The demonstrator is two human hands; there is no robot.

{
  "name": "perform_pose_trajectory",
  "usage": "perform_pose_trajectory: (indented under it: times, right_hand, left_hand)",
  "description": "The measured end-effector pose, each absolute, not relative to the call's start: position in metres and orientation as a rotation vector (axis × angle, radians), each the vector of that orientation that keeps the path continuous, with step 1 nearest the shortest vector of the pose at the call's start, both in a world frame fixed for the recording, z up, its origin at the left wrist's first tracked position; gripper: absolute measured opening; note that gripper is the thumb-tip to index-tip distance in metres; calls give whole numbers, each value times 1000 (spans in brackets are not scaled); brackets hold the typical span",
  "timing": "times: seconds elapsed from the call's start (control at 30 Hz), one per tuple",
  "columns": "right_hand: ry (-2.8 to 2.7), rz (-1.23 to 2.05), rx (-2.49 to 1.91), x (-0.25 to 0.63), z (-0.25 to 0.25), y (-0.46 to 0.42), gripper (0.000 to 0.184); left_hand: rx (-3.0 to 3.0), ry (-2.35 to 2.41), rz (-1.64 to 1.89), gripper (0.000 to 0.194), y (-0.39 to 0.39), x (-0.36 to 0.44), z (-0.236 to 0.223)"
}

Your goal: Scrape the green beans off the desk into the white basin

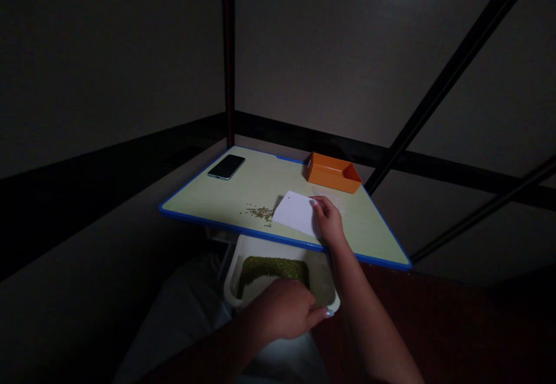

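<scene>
My right hand (pixel 329 223) grips a white plastic scraper card (pixel 295 213) that rests on the pale table (pixel 243 196), close to its near blue edge. A small scatter of green grains (pixel 259 212) lies just left of the card. My left hand (pixel 282 310) is closed on the near rim of a white tray (pixel 321 282) held below the table's edge. A heap of the same green grains (pixel 271 268) fills the far part of the tray.
An orange open box (pixel 332 172) stands at the table's far right. A dark phone (pixel 226 167) lies at the far left corner. Dark frame bars and grey walls surround the table. My lap shows under the tray.
</scene>
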State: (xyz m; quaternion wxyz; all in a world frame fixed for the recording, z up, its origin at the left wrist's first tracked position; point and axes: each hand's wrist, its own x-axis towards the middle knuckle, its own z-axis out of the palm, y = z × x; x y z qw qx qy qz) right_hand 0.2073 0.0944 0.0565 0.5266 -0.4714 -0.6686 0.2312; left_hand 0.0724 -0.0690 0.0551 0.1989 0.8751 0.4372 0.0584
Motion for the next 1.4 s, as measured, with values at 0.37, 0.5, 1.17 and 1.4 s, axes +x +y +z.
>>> perform_pose_trajectory:
  times: [0.37, 0.5, 1.17, 1.4]
  right_hand:
    - [-1639, 633, -1067, 205, 57, 95, 30]
    - [-1650, 638, -1039, 205, 57, 94, 28]
    - [-1690, 667, -1013, 206, 56, 92, 27]
    - [-1689, 638, -1040, 206, 55, 92, 29]
  left_hand:
    - [2457, 1209, 184, 51, -69, 72, 54]
    - [2455, 1205, 183, 50, -69, 72, 53]
    - [2441, 1218, 160, 50, -70, 71, 57]
    - [2450, 1211, 178, 51, -70, 72, 56]
